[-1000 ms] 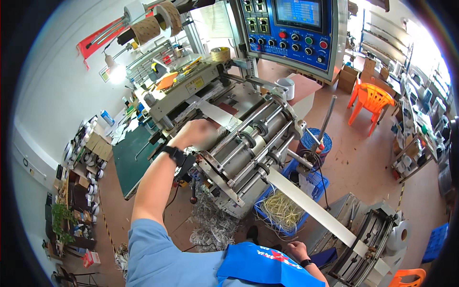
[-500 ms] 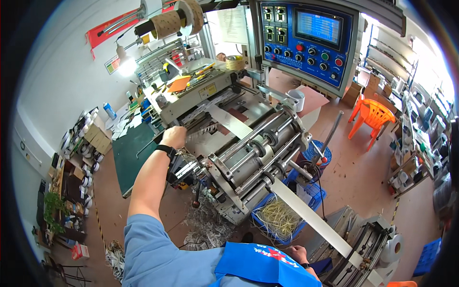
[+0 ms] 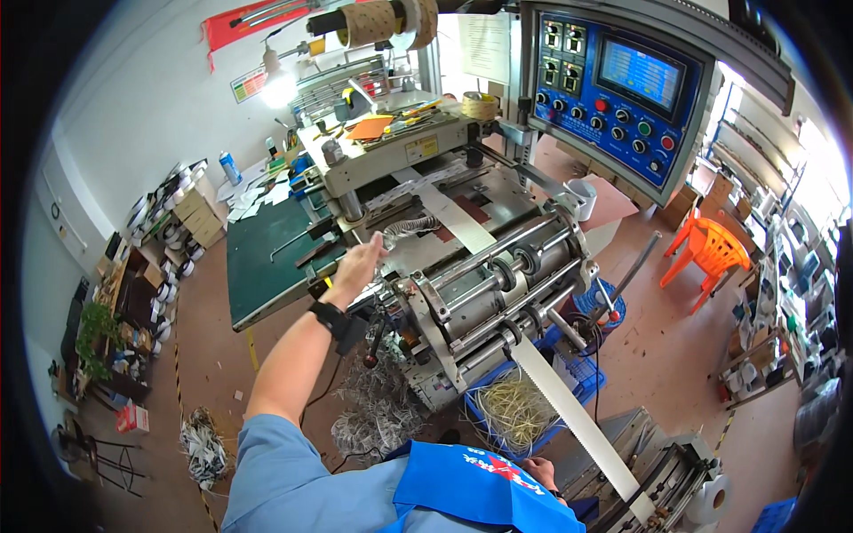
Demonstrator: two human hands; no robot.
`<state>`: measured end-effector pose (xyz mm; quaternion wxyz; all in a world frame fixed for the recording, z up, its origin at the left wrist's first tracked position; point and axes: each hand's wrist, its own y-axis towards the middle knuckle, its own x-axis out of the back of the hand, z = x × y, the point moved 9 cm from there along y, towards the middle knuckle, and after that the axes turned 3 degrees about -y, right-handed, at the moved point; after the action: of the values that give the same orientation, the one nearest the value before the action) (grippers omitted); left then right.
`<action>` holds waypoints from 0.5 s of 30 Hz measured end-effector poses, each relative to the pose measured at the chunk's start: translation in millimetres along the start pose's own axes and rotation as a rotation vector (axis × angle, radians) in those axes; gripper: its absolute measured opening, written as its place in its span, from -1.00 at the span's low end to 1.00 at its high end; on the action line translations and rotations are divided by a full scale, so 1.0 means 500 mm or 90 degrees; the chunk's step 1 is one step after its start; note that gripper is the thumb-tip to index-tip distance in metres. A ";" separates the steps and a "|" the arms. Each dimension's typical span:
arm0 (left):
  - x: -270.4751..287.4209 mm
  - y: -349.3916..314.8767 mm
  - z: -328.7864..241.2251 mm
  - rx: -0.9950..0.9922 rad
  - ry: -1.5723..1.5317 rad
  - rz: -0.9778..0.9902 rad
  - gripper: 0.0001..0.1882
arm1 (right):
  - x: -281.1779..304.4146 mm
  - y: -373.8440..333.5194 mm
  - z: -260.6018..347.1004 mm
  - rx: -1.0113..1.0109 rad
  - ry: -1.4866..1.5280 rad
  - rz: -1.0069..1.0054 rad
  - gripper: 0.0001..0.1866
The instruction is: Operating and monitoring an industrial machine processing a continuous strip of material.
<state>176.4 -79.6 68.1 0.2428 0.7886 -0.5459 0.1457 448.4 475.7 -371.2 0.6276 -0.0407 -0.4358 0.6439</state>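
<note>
My left hand (image 3: 357, 269), with a black band at the wrist, reaches over the near left side of the machine bed (image 3: 418, 253). Its fingers are closed at the near end of a curled, ribbed grey strip (image 3: 410, 227) lying on the bed; the exact grip is small and hard to see. Low at the right, beside the blue apron (image 3: 471, 489), my right hand (image 3: 538, 469) shows curled fingers; anything inside them is hidden. A pale band (image 3: 458, 220) crosses the bed, enters the rollers (image 3: 498, 275) and comes out as a saw-edged strip (image 3: 569, 413).
The control panel (image 3: 613, 98) hangs at upper right. A blue crate (image 3: 480, 404) of shredded strips stands below the rollers, with silvery scrap (image 3: 378, 422) on the floor beside it. A green tabletop (image 3: 267, 266) lies left, an orange chair (image 3: 711, 249) right. A lever with a dark knob (image 3: 370, 361) juts out.
The view has turned, so the machine sits farther right and lower. My left hand has opened out from a tighter fist, with fingers reaching toward the grey strip, which is now less blurred.
</note>
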 end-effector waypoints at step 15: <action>-0.014 -0.084 0.112 -0.010 -0.287 -0.132 -0.56 | -0.004 0.005 -0.107 -0.072 0.047 0.002 -0.65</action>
<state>211.1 -92.3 8.1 0.1345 0.8513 -0.5032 -0.0638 478.9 501.6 -406.6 0.6389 -0.1004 -0.4480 0.6173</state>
